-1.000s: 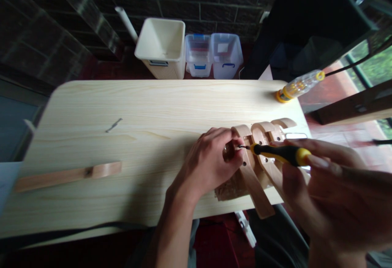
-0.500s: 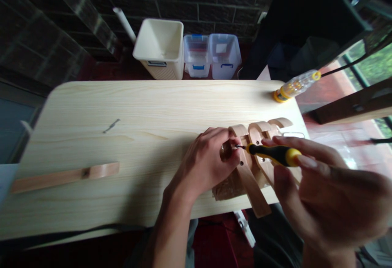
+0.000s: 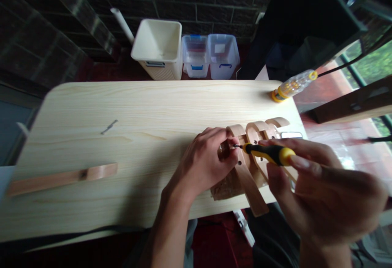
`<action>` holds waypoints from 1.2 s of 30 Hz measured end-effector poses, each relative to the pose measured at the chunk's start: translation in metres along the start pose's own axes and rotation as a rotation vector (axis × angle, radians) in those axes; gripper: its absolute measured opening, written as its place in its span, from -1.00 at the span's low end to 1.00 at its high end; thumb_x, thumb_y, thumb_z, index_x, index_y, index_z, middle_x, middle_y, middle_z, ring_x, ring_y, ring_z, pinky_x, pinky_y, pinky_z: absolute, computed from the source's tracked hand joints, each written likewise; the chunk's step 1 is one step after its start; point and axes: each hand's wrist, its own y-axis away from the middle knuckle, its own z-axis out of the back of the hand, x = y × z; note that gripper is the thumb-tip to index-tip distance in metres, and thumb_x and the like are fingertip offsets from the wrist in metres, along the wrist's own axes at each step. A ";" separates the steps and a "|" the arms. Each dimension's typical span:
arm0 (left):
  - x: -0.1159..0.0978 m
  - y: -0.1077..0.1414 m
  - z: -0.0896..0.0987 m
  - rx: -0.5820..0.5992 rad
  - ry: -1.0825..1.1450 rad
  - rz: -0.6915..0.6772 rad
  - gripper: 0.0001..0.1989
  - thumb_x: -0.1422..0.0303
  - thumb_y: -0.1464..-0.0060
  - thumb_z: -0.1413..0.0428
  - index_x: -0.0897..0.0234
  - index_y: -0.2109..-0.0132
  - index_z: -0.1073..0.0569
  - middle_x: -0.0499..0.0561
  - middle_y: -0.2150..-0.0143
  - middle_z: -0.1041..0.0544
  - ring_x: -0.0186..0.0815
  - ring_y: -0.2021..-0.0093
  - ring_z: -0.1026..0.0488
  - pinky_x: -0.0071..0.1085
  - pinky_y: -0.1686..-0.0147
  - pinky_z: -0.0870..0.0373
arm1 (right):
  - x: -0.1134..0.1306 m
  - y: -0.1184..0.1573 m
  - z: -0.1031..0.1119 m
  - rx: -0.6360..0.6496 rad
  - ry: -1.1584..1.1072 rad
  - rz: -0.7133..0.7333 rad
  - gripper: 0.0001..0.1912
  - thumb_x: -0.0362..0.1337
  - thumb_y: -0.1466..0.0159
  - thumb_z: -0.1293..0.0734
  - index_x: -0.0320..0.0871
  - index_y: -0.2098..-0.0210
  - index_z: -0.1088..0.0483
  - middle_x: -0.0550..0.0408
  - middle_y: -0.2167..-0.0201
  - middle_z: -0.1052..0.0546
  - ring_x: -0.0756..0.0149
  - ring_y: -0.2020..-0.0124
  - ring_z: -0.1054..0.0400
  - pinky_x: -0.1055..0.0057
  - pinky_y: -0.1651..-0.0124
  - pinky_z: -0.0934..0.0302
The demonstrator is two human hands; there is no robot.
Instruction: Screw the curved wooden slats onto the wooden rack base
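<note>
Toward the right of the table lies a wooden piece with several curved slats and dark screw holes, partly wrapped in clear plastic. My left hand is closed around its left end, with the thumb and fingertip close to the screwdriver's tip. My right hand grips a black-and-yellow screwdriver by the handle. It lies nearly level, pointing left. The tip meets a small dark screw by my left fingers; how far it sits in the wood is hidden.
A loose wooden slat lies at the table's left, below a small dark metal piece. At the back right corner stands a clear-and-yellow screwdriver case. Beyond the table are a cream bin and two clear boxes.
The whole view has shifted slightly. My right hand has turned a little on the screwdriver handle, while the tip and my left hand keep their place on the wooden piece.
</note>
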 end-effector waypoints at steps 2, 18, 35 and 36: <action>0.000 0.000 0.000 0.002 -0.001 -0.003 -0.90 0.44 -0.29 -0.21 0.15 0.09 -0.57 -0.04 0.07 -0.67 -0.17 -0.01 -0.60 -0.22 -0.08 -0.49 | 0.000 0.001 0.000 -0.014 -0.016 -0.007 -0.51 -0.58 -0.22 -0.54 -0.01 -0.05 -0.59 0.00 -0.05 -0.71 0.14 0.09 -0.75 0.30 0.19 -0.73; 0.000 0.000 0.001 0.015 0.009 -0.015 -0.94 0.40 -0.30 -0.20 0.16 0.11 -0.57 -0.01 0.11 -0.66 -0.14 0.01 -0.60 -0.21 -0.05 -0.47 | 0.003 0.002 0.006 0.073 0.011 0.013 -0.56 -0.55 -0.25 -0.57 -0.03 -0.04 -0.62 0.10 -0.10 -0.71 0.37 0.03 -0.72 0.57 0.04 -0.62; -0.001 0.000 0.000 -0.002 0.005 -0.006 -0.91 0.44 -0.28 -0.23 0.15 0.10 -0.56 -0.04 0.08 -0.67 -0.15 0.00 -0.60 -0.20 -0.06 -0.50 | 0.004 0.003 0.002 0.025 -0.125 -0.049 -0.46 -0.62 -0.23 -0.56 -0.02 -0.10 -0.58 0.10 -0.19 -0.66 0.30 -0.06 -0.70 0.43 -0.06 -0.66; -0.001 0.001 0.000 -0.004 0.004 -0.004 -0.91 0.44 -0.28 -0.23 0.14 0.11 -0.56 -0.04 0.09 -0.67 -0.15 0.00 -0.60 -0.20 -0.06 -0.50 | 0.003 0.004 0.003 0.031 -0.141 -0.063 -0.44 -0.62 -0.24 -0.55 0.00 -0.12 -0.58 0.11 -0.21 -0.66 0.30 -0.07 -0.69 0.43 -0.08 -0.66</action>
